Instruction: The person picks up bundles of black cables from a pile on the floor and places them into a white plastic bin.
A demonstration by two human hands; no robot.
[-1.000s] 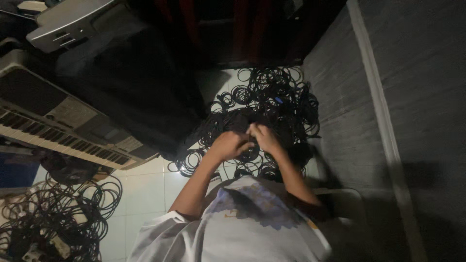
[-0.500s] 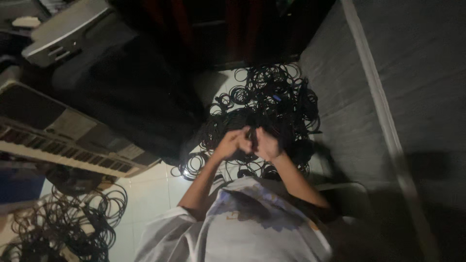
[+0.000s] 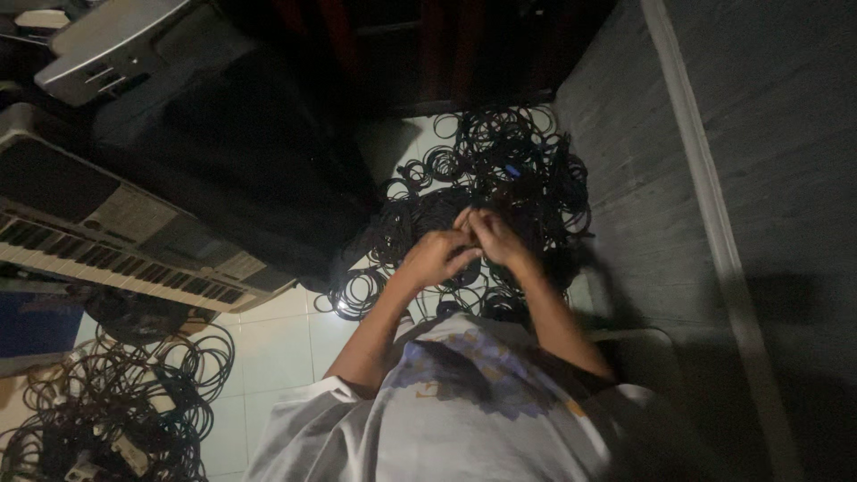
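- Far on the left edge, a second heap of black cables lies on the pale floor tiles, and an electronic keyboard sits above it at a slant; both now stand a little further right in the view than half a second ago, so the head has turned slightly while they lie untouched.
- At the middle, the left hand is curled, its fingers bent inward and meeting the other hand; it seems to pinch a black cable, though the dim light hides the grip itself.
- Just beside it, touching, the right hand is curled too, fingertips pressed against the left; a second ago the two hands were slightly apart, and they have since closed together, which I judge to mean work on one strand.
- Beneath and beyond both hands spreads the big tangle of black cables, many in loose loops, on the tiles.
- To the right runs a grey wall with a pale strip down it, unchanged.
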